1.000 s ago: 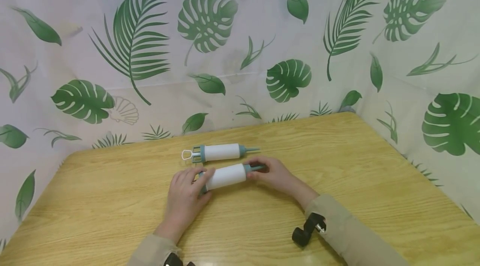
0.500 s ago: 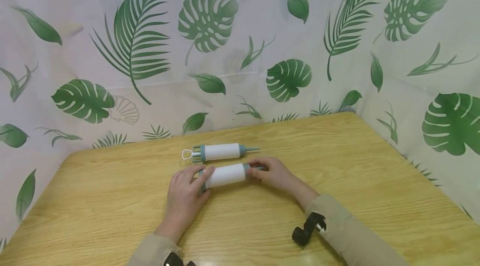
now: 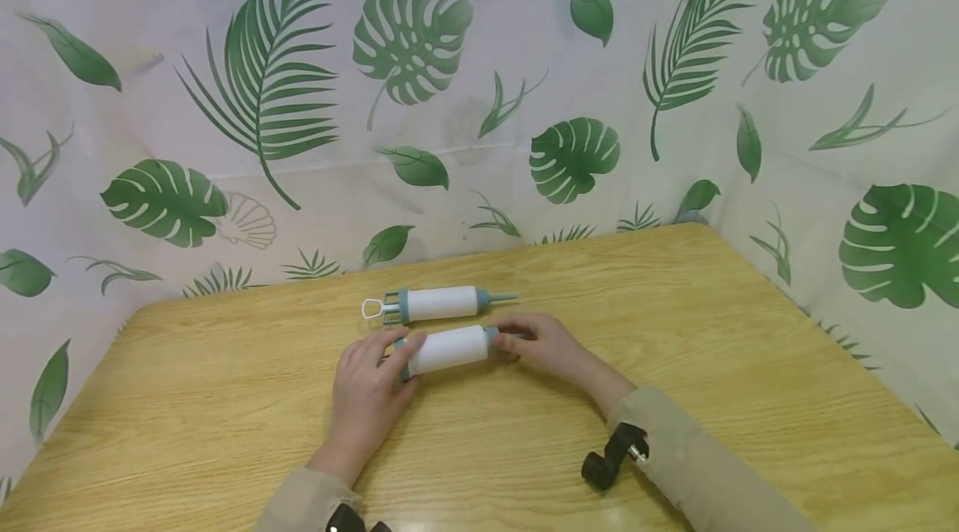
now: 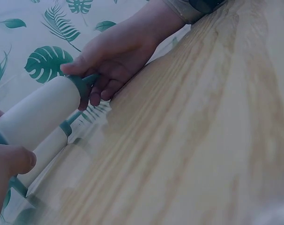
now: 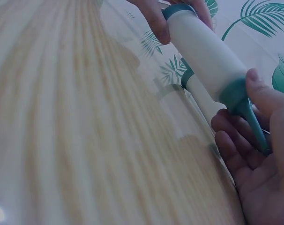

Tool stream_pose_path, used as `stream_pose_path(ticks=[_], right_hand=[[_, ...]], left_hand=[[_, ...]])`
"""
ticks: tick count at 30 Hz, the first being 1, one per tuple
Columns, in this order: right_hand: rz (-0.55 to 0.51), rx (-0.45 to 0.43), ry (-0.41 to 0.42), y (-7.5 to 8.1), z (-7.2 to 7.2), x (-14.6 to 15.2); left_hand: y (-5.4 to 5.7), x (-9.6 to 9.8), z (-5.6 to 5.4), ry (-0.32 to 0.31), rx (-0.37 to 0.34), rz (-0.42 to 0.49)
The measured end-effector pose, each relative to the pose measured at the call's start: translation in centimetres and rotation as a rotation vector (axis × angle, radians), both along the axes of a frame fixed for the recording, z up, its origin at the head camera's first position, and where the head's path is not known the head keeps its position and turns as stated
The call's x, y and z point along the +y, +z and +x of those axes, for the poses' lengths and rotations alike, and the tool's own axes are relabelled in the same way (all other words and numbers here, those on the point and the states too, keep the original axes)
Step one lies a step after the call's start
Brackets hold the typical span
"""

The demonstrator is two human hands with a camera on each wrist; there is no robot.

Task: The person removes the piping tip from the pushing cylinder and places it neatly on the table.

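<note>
A large white syringe [image 3: 448, 350] with teal ends is held between both hands, just in front of a second one. My left hand [image 3: 369, 386] grips its rear teal collar [image 5: 178, 9], thumb on the near side. At the other end, my right hand [image 3: 547, 345] pinches the front teal cap [image 5: 233, 93] between thumb and fingers. The tapered nozzle [image 5: 253, 123] points into that palm and is mostly covered in the head view. Behind lies the second syringe [image 3: 442, 304], its white pull ring [image 3: 372, 309] to the left and its nozzle to the right, untouched.
The wood-grain table [image 3: 674, 349] reaches back to a white curtain [image 3: 479, 207] printed with green leaves, which also stands along the right side. Black wrist mounts [image 3: 614, 457] are fixed to the beige sleeves [image 3: 697, 465].
My right fingers have shifted slightly around the front cap, and less of the nozzle shows now. The left hand and both syringes stay nearly where they were.
</note>
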State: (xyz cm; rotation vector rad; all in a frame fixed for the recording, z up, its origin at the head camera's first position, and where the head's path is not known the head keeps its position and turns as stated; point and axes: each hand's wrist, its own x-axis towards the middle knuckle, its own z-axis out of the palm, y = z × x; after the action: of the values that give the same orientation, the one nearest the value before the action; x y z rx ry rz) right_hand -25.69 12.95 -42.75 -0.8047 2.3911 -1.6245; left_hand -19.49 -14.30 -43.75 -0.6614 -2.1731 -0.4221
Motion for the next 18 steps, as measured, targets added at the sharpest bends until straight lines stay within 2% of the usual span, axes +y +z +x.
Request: stream_pose_path(ticks=[6, 11, 16, 18], right_hand=[[-0.019, 0.044, 0.023, 0.00, 0.10, -0.01], [-0.044, 0.027, 0.037, -0.12, -0.05, -0.05], [0.021, -0.015, 0.007, 0.27, 0.06, -0.10], [0.047, -0.002, -0.003, 0.35, 0.11, -0.09]], left_hand=[[0.08, 0.07, 0.02, -0.002, -0.004, 0.001], [0.07, 0.10, -0.02, -0.002, -0.013, 0.016], [0.04, 0.13, -0.03, 0.006, -0.020, 0.030], [0.02, 0.15, -0.01, 0.006, -0.022, 0.035]])
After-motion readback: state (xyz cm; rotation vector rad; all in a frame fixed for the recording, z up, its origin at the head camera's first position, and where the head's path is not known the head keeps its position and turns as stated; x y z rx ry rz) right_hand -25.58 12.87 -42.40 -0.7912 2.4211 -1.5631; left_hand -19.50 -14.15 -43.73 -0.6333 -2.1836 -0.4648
